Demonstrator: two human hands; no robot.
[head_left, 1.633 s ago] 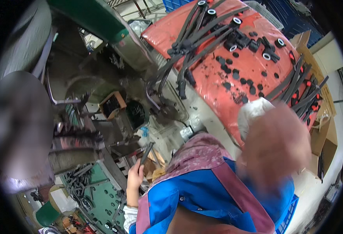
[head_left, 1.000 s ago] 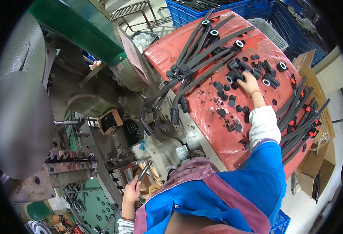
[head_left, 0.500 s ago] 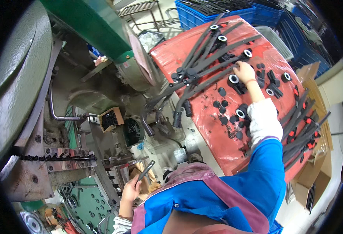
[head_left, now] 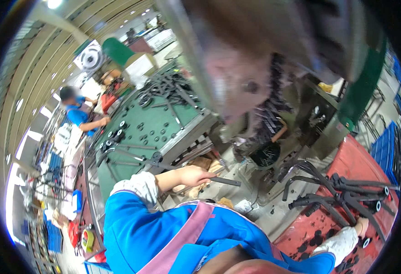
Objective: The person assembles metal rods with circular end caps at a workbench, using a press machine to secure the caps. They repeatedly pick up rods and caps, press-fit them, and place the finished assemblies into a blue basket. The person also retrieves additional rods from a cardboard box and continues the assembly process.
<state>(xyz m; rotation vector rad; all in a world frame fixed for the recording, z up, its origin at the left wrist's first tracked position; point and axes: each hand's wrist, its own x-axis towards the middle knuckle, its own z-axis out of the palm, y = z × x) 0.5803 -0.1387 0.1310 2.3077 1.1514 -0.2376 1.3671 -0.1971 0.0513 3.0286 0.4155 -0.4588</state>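
My left hand point(head_left: 195, 175) is closed around a dark metal tube point(head_left: 227, 181), whose open end sticks out to the right of my fingers. At the lower right, my right hand point(head_left: 361, 225) reaches over the red-covered table point(head_left: 296, 228), fingers curled on a black tube point(head_left: 377, 226) of a pile there. The fingertips are partly hidden. Beside it lie more black bent tubes point(head_left: 333, 194) with round joints, and a wheel with a white hub point(head_left: 365, 242). Small black round caps point(head_left: 317, 238) are scattered near my right sleeve.
A large machine point(head_left: 250, 68) fills the upper middle, with a dark bin point(head_left: 265, 155) of small parts below it. At left, a green table point(head_left: 118, 178) carries tube frames and caps. A co-worker in blue point(head_left: 77, 114) is beyond it. Blue crates point(head_left: 385, 150) stand far right.
My view has swung left, bringing the green table and co-worker in and the red table to the lower right. The tube in my left hand now points right; my right hand stays at the black tubes.
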